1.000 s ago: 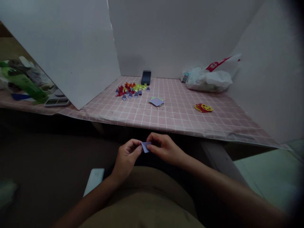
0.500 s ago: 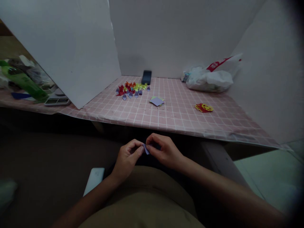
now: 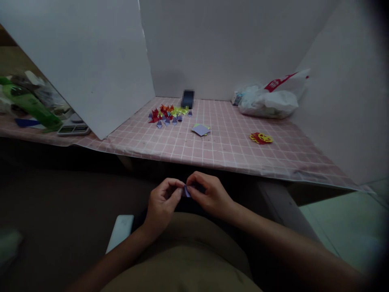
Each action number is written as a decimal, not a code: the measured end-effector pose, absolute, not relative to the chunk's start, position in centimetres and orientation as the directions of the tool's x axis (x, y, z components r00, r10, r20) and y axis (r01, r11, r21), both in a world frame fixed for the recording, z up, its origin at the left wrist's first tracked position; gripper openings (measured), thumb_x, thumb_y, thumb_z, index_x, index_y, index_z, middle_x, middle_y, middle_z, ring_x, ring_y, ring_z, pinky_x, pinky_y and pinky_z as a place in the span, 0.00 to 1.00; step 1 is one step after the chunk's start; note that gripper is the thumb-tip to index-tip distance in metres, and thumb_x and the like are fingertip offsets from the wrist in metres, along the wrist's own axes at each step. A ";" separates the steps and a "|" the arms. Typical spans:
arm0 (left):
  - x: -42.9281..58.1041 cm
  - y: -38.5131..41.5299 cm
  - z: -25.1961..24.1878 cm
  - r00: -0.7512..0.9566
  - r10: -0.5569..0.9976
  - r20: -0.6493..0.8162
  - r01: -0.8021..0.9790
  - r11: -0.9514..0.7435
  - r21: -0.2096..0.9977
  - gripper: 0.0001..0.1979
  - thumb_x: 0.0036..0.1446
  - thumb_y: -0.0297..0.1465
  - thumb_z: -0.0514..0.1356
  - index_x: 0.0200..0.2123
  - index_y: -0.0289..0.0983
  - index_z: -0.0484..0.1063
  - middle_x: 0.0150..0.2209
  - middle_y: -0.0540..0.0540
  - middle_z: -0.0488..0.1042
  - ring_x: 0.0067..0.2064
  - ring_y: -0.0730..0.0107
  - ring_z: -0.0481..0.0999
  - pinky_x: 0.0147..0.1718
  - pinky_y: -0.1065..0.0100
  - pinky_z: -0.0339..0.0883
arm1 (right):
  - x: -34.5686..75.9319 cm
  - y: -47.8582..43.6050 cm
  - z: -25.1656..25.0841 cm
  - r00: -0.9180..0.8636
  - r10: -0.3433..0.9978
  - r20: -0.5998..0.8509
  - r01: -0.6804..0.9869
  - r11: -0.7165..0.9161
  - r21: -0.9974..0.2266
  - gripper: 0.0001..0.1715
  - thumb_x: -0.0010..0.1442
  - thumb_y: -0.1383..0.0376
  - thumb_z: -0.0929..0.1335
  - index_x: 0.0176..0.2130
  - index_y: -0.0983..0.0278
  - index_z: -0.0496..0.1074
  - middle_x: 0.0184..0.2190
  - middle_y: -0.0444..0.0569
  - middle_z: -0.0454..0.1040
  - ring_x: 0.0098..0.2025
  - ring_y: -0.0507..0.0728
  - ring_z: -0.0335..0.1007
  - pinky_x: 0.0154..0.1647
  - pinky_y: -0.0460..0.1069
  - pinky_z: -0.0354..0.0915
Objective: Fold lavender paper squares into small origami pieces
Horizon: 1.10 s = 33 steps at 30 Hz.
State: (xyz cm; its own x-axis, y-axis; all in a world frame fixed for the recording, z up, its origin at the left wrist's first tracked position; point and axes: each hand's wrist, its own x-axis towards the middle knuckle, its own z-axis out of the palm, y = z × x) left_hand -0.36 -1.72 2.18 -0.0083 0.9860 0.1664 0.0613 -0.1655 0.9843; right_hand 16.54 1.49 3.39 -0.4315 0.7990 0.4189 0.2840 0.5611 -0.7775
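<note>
Purple paper [image 3: 187,192] has turned since one second earlier, now showing a narrow sliver just below frame center. Left hand [image 3: 161,202] and right hand [image 3: 211,194] pinch it between fingertips.

Shows smooth, matt paper in the small purple piece [image 3: 187,192], the stacked square sheets [image 3: 200,129] and the folded coloured shapes [image 3: 167,116]. Looks like thin, crinkled plastic in the white bag [image 3: 269,106] and smooth plastic in the kitchen scale [image 3: 73,129]. Has a slightly glossy, creased finish on the checked table cover [image 3: 231,154], a smooth matt one on the white panel [image 3: 75,61], and matt cloth in the khaki garment [image 3: 185,259].
</note>
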 end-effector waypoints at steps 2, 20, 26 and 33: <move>-0.3 -1.8 2.5 -0.002 0.989 0.148 0.089 -0.148 0.985 0.05 0.57 0.31 0.61 0.34 0.36 0.75 0.31 0.47 0.78 0.34 0.69 0.75 0.35 0.70 0.69 | 16.5 1.5 3.2 -0.419 0.797 0.435 0.285 0.571 -0.770 0.04 0.60 0.72 0.66 0.32 0.65 0.69 0.27 0.44 0.70 0.29 0.51 0.64 0.29 0.45 0.59; 0.4 -1.6 3.0 -0.077 0.995 0.058 0.133 -0.048 0.990 0.06 0.52 0.32 0.62 0.27 0.35 0.72 0.26 0.50 0.73 0.29 0.72 0.70 0.30 0.71 0.65 | 16.0 1.0 2.8 -0.394 0.762 0.514 0.299 0.635 -0.712 0.05 0.61 0.72 0.65 0.33 0.64 0.68 0.28 0.45 0.70 0.29 0.51 0.66 0.29 0.46 0.61; 0.5 -1.6 2.7 -0.090 0.994 0.056 0.069 -0.050 0.996 0.07 0.51 0.31 0.64 0.33 0.36 0.71 0.29 0.49 0.75 0.32 0.70 0.74 0.32 0.70 0.69 | 16.0 1.1 2.9 -0.401 0.770 0.496 0.294 0.621 -0.727 0.05 0.61 0.72 0.65 0.33 0.64 0.68 0.28 0.45 0.70 0.29 0.51 0.66 0.30 0.46 0.61; 0.3 -1.7 3.2 -0.051 0.998 0.037 0.067 -0.034 0.997 0.05 0.51 0.32 0.63 0.30 0.36 0.75 0.28 0.48 0.78 0.31 0.68 0.76 0.31 0.69 0.70 | 16.1 1.2 2.9 -0.412 0.776 0.477 0.263 0.603 -0.753 0.05 0.61 0.72 0.66 0.33 0.64 0.69 0.29 0.45 0.70 0.30 0.52 0.66 0.31 0.46 0.62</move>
State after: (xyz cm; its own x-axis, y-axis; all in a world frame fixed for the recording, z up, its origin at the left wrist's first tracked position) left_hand 0.35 -1.68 3.24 -0.0512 0.9980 0.0371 0.0670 -0.0336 0.9972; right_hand 16.15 1.17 2.91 -0.4123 0.7763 0.4768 0.2632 0.6025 -0.7535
